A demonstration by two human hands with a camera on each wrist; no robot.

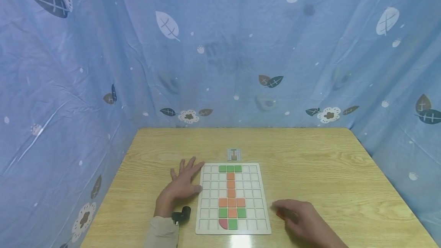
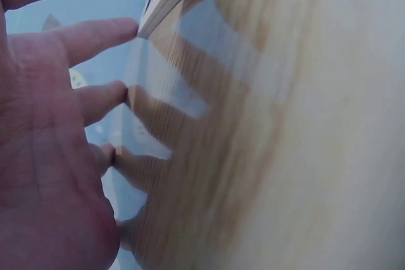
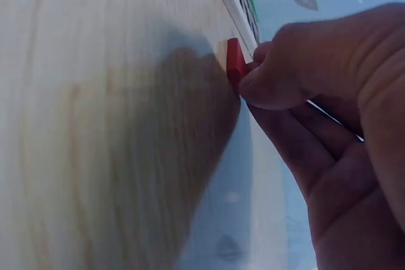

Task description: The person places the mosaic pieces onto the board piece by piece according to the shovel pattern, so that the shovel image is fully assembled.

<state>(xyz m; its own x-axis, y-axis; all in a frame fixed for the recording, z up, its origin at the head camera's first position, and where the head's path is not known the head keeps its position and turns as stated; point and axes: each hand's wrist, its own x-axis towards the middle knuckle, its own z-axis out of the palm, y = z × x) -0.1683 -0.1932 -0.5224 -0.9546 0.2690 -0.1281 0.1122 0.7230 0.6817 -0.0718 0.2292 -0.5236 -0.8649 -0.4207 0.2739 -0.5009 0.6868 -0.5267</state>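
A white grid board (image 1: 253,193) lies on the table, bearing flat green tiles (image 1: 230,168) across its far row and an orange column (image 1: 231,184) down its middle. More green squares and a pink quarter-round tile (image 1: 223,224) sit in the nearer rows. Fingers spread, my left hand (image 1: 182,186) rests along the board's left edge, its thumb and index finger at the rim. Off the board's right side, my right hand (image 1: 304,219) pinches a small red tile (image 3: 235,61) between thumb and fingers, low over the wood; fingers hide part of it.
A small card (image 1: 234,154) with a printed grid pattern lies just beyond the board. The wooden table (image 1: 310,160) stretches to both sides. Blue patterned curtains (image 1: 220,56) hang behind it and at its sides.
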